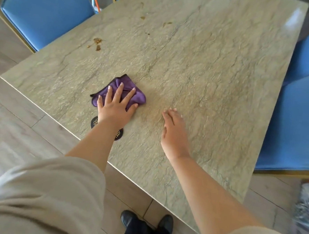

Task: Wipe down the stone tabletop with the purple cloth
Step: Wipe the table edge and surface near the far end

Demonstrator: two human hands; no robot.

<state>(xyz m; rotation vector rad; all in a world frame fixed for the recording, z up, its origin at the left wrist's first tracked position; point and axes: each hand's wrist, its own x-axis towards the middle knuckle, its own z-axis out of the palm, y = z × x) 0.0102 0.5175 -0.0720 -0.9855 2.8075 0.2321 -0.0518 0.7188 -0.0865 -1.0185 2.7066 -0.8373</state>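
**Desk:** What sits nearest the lens?

**Photographer:** Two black shoes (146,223) on the pale floor (13,126), below dark trousers cut off by the bottom edge. Beige sleeves (42,196) fill both lower corners, the right one mostly out of frame.

**Desk:** And the hands?

**Photographer:** The left hand (117,107) lies flat on the purple cloth (131,92), fingers spread and straight, pressing it against the stone tabletop (216,75). The cloth is bunched near the table's near-left edge, much of it covered by the palm. The right hand (174,134) is just to the right, fingers straight and together, holding nothing. It is blurred, so I cannot tell whether it touches the stone or floats just above it.

**Desk:** Anything hidden?

**Photographer:** A black round disc (94,122) with gold marks lies under the left wrist. The forearm crosses it, so only its two ends show and the marks cannot be read.

**Desk:** Farther out?

**Photographer:** Brown crumbs and smears (96,43) dot the far-left part of the tabletop, trailing towards the far edge. A blue chair (44,14) with a gold frame stands at the far left, another is cropped at the top, and two more blue seats (294,129) line the right side. A blurred grey heap at the lower right cannot be made out.
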